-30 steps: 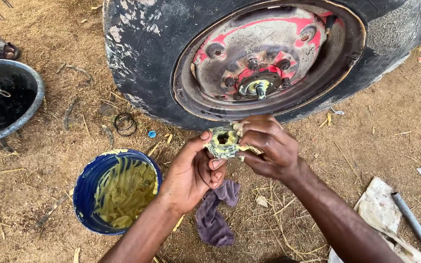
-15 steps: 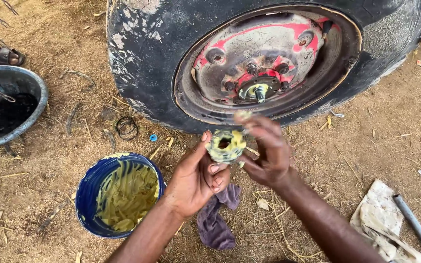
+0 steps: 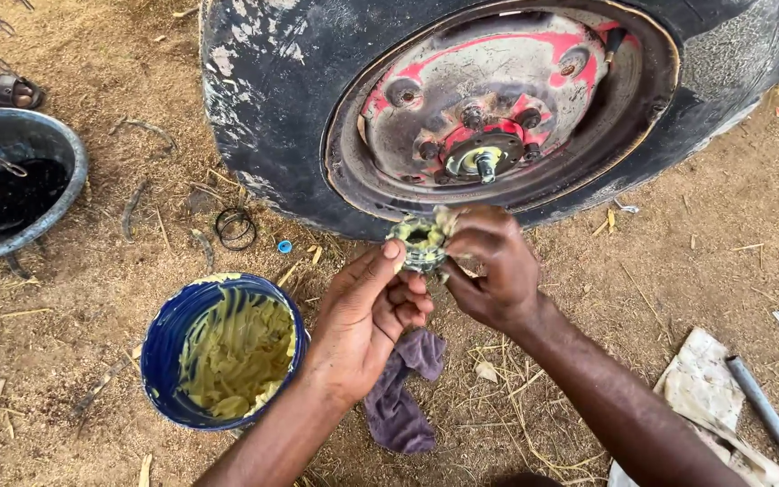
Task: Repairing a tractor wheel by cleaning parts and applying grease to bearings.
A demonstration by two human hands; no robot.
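Note:
A round metal bearing (image 3: 419, 243) smeared with yellow-green grease is held up between both hands, just below the big black tyre (image 3: 272, 99). My left hand (image 3: 362, 320) cups it from below with the thumb on its rim. From the right, my right hand (image 3: 489, 266) pinches it, fingers pressing grease onto its top edge. Behind them, the red and grey wheel hub (image 3: 489, 117) shows a bare axle stub (image 3: 484, 164) at its centre. A blue tub of yellow-green grease (image 3: 227, 352) stands on the ground to the left of my left forearm.
A purple rag (image 3: 398, 397) lies on the dirt under my hands. At the left edge, a grey metal basin (image 3: 20, 180) holds dark oil. A black ring (image 3: 235, 226) lies by the tyre. A dirty cloth (image 3: 705, 392) and a metal pipe (image 3: 768, 415) lie at right.
Both hands kept the bearing between them while the right fingers worked around its top edge. The view shifted slightly, with the wheel and the tub staying in place.

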